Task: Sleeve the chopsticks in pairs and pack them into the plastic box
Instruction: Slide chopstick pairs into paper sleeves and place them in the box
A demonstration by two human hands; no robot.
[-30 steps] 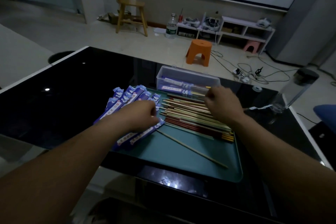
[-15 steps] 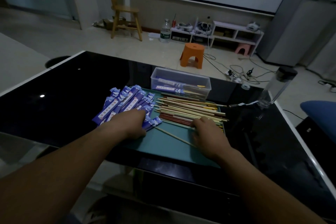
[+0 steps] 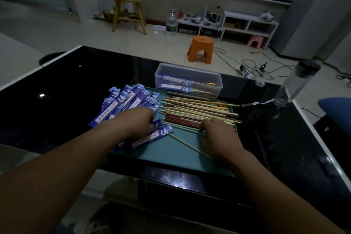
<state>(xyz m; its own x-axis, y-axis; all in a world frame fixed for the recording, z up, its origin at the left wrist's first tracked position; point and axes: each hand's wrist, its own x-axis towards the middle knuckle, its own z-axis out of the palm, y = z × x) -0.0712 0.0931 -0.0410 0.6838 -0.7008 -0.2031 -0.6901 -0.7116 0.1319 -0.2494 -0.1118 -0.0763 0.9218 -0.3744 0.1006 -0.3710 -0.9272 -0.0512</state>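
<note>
Grasp unclear for both; left hand (image 3: 136,122) lay curled, palm-down, on sleeves (image 3: 121,104); right hand (image 3: 218,135) curled over chopsticks (image 3: 190,112).

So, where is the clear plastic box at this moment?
In the head view, the plastic box stands near the centre on the black table, at the far edge of the teal tray, just behind the loose chopsticks.

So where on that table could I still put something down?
The tray is bare at its near edge, between the left hand and right hand, crossed only by a lone chopstick. The black table left of the sleeves is bare too. The tray's far half is crowded: sleeves, chopsticks, then the plastic box behind.
</note>
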